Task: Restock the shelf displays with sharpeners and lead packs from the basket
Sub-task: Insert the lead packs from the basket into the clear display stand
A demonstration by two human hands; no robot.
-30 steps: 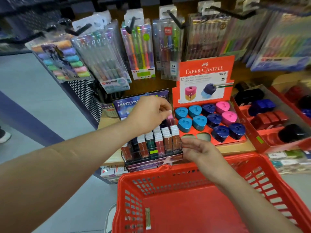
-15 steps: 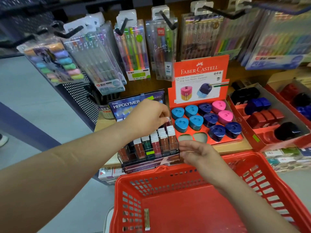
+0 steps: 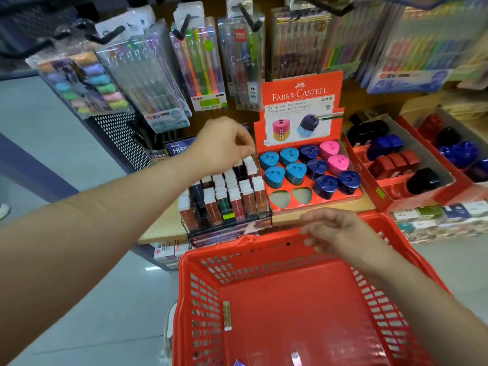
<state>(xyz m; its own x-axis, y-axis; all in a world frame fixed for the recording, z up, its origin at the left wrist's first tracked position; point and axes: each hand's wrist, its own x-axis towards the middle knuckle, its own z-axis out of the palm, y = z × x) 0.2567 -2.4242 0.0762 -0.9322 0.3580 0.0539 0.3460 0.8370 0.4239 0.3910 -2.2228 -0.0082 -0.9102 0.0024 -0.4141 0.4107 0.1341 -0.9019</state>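
Observation:
A clear display of lead packs (image 3: 227, 199) stands on the wooden shelf. My left hand (image 3: 224, 146) hovers just above its back row with fingers loosely curled and nothing visible in them. To its right, the red Faber-Castell sharpener tray (image 3: 353, 194) holds blue, navy and pink sharpeners, with two empty slots (image 3: 290, 197) in the front row. My right hand (image 3: 335, 231) hangs relaxed and holds nothing over the far rim of the red basket (image 3: 200, 260). One lead pack (image 3: 227, 315) lies against the basket's left wall. Small items (image 3: 295, 358) show at the bottom edge.
Pen packs (image 3: 203, 67) hang on black hooks just above the displays. Two more red boxes of sharpeners (image 3: 390, 165) stand to the right. Boxed goods (image 3: 435, 220) line the lower shelf. Grey floor (image 3: 52, 143) lies to the left.
My left hand has lifted up and left off the back row of lead packs. My right hand has drawn back from the display's front to above the basket rim.

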